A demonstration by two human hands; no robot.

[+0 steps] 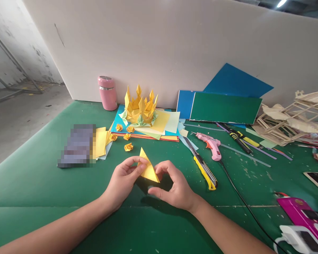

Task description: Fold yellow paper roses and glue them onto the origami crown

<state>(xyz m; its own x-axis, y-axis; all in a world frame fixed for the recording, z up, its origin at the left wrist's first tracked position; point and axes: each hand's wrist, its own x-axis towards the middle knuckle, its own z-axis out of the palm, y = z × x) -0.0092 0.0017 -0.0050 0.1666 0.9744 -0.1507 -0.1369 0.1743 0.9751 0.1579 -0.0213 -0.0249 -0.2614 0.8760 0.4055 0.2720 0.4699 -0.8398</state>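
A yellow sheet of paper folded into a triangle [149,171] is pinched between the thumb and fingers of my left hand [125,176], just above the green table. My right hand [175,185] is beside its right corner, thumb and fingers apart in a curve; whether a fingertip touches the paper's edge I cannot tell. Just beyond lie several small yellow folded paper roses [128,146]. Behind them a yellow folded-paper crown [140,106] with pale green pieces round its base rests on coloured sheets [172,121].
On the right lie a yellow utility knife [205,173], a pink glue gun [209,144] with a black cord, and a magenta power strip [294,211]. A stick model [283,123] stands at the far right. A pink flask [107,95] and yellow paper squares [100,141] are leftward.
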